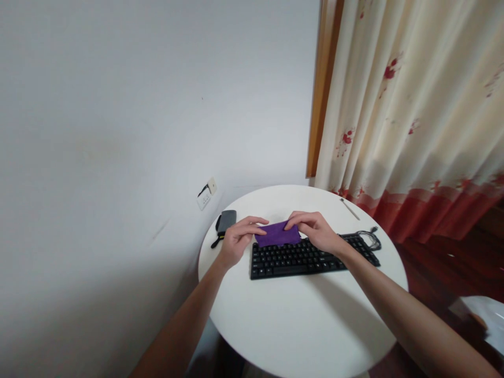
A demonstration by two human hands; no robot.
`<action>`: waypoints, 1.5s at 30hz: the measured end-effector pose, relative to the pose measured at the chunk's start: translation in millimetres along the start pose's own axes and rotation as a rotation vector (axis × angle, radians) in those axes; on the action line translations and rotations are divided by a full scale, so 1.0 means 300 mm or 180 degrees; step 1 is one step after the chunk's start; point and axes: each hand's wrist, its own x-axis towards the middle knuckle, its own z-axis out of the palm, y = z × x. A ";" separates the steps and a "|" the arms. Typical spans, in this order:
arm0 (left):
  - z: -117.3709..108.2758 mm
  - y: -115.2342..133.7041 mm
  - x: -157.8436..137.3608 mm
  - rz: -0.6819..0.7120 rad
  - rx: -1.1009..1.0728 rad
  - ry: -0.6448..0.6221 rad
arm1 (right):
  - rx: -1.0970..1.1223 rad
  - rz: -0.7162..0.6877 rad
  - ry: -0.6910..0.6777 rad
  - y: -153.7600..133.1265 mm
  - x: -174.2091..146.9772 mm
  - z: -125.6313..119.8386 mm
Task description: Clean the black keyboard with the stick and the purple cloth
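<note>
Between my two hands a small purple cloth is stretched out, folded into a rough rectangle. My left hand pinches its left end, and my right hand grips the upper right corner between thumb and fingers. Directly beneath the cloth lies a black keyboard, whose upper left keys are partly hidden by it. The right forearm crosses over the keyboard's right part. A coiled black cable rests at the keyboard's upper right end.
The round white table stands against a pale wall. A dark grey pouch with a black strap lies at its left edge, and a thin brush-like stick at the back right. Wall sockets and a floral curtain are behind.
</note>
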 end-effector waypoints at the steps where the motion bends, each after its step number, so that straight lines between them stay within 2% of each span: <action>1: 0.008 0.004 -0.003 -0.0140 -0.0142 0.0088 | -0.0068 0.0011 -0.0052 -0.014 0.001 -0.002; 3: 0.031 0.009 -0.004 -0.0558 -0.0443 0.0238 | -0.0174 0.0057 -0.0151 -0.036 0.002 -0.004; 5: 0.058 0.007 -0.004 -0.1029 -0.0629 0.0219 | -0.0254 0.0113 -0.0207 -0.042 0.001 0.001; 7: 0.081 -0.002 -0.007 -0.1366 -0.0676 0.0125 | -0.0241 0.0213 -0.0034 -0.027 -0.002 0.016; 10: 0.105 -0.024 -0.024 -0.1552 -0.0702 0.0164 | 0.0174 0.0532 0.0511 0.038 -0.017 0.060; 13: 0.117 -0.046 -0.053 -0.1633 -0.0691 0.0278 | 0.0837 0.1089 0.0955 0.122 -0.051 0.117; 16: 0.122 -0.067 -0.087 -0.1724 -0.0633 0.0370 | 0.1328 0.1670 0.1012 0.178 -0.094 0.167; 18: 0.123 -0.080 -0.112 -0.1770 -0.0556 0.0424 | 0.1503 0.1850 0.0978 0.187 -0.119 0.190; 23: 0.147 -0.099 -0.188 -0.1921 -0.0479 0.0409 | 0.1487 0.1892 0.1073 0.188 -0.155 0.221; 28: 0.200 -0.110 -0.271 -0.2110 -0.0501 0.0860 | 0.0894 0.1807 0.1102 0.271 -0.185 0.252; 33: 0.217 -0.131 -0.319 -0.2061 -0.0233 0.1263 | 0.0285 0.1617 0.1155 0.330 -0.219 0.287; 37: 0.216 -0.138 -0.357 -0.2102 -0.0142 0.1370 | -0.0098 0.1578 0.1155 0.288 -0.242 0.306; 41: 0.231 -0.106 -0.372 -0.2195 -0.0149 0.1334 | -0.0959 0.1198 0.1341 0.208 -0.269 0.364; 45: 0.245 -0.054 -0.352 -0.2099 -0.0093 0.1217 | -0.0653 0.1363 0.1060 0.152 -0.294 0.463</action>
